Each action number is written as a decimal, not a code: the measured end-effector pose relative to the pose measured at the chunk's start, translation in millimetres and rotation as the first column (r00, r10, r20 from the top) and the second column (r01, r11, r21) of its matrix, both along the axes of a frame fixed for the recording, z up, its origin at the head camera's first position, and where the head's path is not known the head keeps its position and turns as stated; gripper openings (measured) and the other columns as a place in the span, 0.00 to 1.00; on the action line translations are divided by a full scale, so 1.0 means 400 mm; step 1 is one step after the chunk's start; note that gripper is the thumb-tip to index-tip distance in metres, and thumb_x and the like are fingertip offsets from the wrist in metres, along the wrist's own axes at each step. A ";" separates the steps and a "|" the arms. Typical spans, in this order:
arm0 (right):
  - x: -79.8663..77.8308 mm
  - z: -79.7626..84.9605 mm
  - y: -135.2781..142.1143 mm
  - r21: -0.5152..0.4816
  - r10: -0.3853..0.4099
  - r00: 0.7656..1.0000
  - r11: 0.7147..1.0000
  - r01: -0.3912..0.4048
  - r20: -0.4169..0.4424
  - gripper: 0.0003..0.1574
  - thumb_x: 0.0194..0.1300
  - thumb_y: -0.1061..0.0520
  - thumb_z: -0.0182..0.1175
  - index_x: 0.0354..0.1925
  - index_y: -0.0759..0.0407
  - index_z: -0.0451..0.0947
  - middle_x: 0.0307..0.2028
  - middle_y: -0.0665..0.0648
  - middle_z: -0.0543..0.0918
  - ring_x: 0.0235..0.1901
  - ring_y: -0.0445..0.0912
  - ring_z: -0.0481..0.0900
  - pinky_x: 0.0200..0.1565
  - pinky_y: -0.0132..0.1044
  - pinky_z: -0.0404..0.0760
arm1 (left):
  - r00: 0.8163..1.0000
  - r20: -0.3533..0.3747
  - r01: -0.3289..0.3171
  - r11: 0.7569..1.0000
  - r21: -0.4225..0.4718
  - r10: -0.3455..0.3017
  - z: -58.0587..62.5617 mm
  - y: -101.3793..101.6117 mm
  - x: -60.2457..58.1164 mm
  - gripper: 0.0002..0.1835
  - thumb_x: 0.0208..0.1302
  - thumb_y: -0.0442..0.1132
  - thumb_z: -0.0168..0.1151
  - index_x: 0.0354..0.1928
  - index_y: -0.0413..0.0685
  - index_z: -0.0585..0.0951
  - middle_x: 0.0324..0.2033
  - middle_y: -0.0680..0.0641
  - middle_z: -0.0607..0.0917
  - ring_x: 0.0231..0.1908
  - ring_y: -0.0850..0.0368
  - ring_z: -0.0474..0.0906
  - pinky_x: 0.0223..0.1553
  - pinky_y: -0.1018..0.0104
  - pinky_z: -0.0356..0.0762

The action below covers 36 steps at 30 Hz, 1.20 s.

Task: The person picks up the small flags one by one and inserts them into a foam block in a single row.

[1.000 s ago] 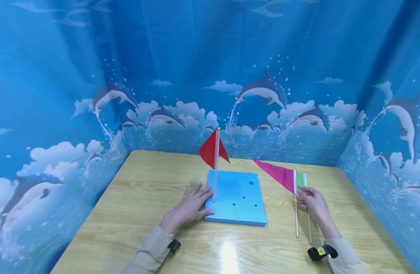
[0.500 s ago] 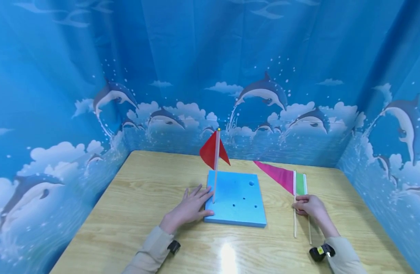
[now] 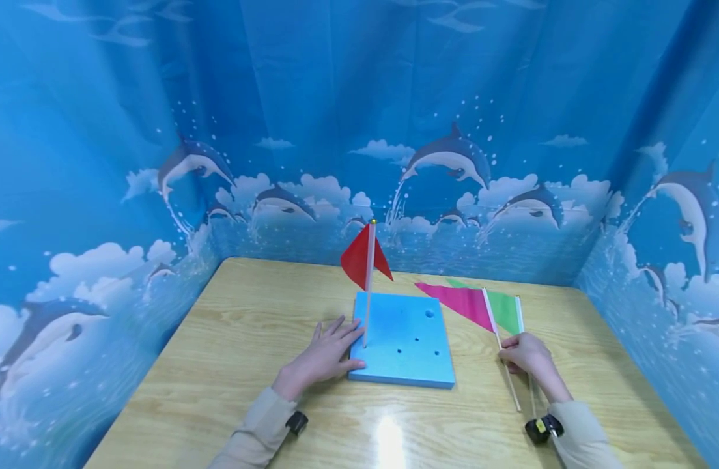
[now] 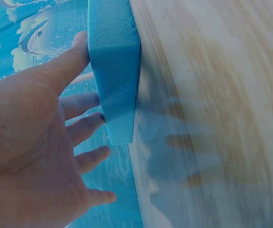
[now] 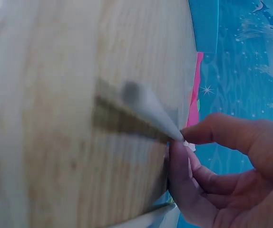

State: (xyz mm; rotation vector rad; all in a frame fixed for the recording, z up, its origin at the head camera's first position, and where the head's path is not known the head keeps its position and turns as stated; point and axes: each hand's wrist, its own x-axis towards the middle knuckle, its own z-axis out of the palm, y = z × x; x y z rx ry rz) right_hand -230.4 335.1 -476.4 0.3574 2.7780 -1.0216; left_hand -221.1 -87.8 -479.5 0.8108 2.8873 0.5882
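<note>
A blue foam block [image 3: 403, 326] with several holes lies on the table, and a red flag [image 3: 357, 260] stands upright in a hole near its left edge. My left hand [image 3: 321, 358] rests on the block's left side, fingers spread and straight; the left wrist view shows the fingertips against the block [image 4: 115, 71]. On the right, my right hand [image 3: 529, 358] pinches the white stick of a pink flag [image 3: 465, 304] between thumb and finger. The right wrist view shows that stick [image 5: 151, 109] in the pinch. Beside it a green flag [image 3: 503, 309] lies on the table, its stick partly hidden by the hand.
The wooden table [image 3: 248, 293] has a blue dolphin-print curtain [image 3: 312, 130] around its back and sides. Between block and flags lies a strip of bare tabletop. A light glare shows near the front middle.
My right hand has moved down from the flags' cloth to the pink flag's stick and pinched it. The pink flag has tilted, its top swinging left, uncovering more green. The left hand stays put.
</note>
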 end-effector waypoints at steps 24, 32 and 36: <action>0.024 0.045 0.017 -0.636 -0.005 1.000 0.771 -0.010 -0.022 0.42 0.63 0.56 0.58 0.64 0.79 0.52 0.38 0.52 0.84 0.37 0.44 0.82 0.43 0.34 0.81 | 1.000 0.000 0.013 1.000 0.027 -0.013 0.002 -0.002 0.001 0.41 0.56 0.63 0.56 0.68 0.55 0.60 0.69 0.50 0.57 0.70 0.42 0.44 0.63 0.32 0.39; 0.025 0.057 -0.013 -0.650 0.003 0.997 0.758 -0.053 -0.077 0.41 0.64 0.56 0.57 0.65 0.77 0.50 0.35 0.43 0.82 0.38 0.42 0.81 0.43 0.35 0.81 | 1.000 -0.005 0.016 1.000 0.020 -0.016 -0.002 -0.002 -0.002 0.41 0.56 0.64 0.56 0.69 0.57 0.60 0.70 0.51 0.57 0.70 0.43 0.44 0.63 0.32 0.40; 0.023 0.069 -0.042 -0.650 -0.013 0.992 0.757 -0.074 -0.128 0.40 0.64 0.56 0.58 0.64 0.75 0.52 0.36 0.44 0.81 0.36 0.41 0.81 0.42 0.36 0.82 | 1.000 -0.004 0.013 1.000 0.015 -0.013 -0.002 -0.003 -0.001 0.41 0.56 0.64 0.56 0.69 0.57 0.60 0.70 0.51 0.56 0.70 0.43 0.43 0.63 0.32 0.40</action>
